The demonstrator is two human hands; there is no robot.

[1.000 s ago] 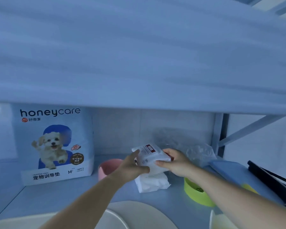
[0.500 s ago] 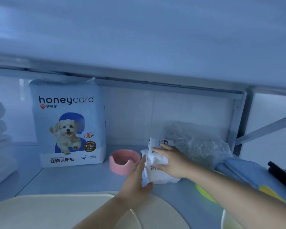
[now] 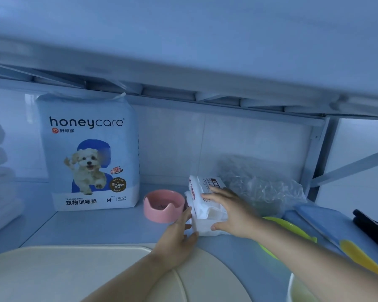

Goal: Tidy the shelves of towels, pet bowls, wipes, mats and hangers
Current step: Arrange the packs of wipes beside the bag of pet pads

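Observation:
Two white wipes packs lie stacked on the blue shelf, just right of a pink pet bowl. My right hand lies over the top pack, fingers spread across its label and thumb against the lower pack's front. My left hand presses flat against the left end of the stack, fingers straight. A green pet bowl sits partly hidden under my right forearm.
A tall honeycare training-pad bag stands at the back left. Folded white towels are stacked at the far left. A crumpled clear plastic bag sits behind the wipes. Blue mats and black hangers lie right; cream mats lie in front.
The upper wipes pack came down from mid-air onto the lower pack. My left hand let go of it and now presses the side of the stack. The camera tilted lower.

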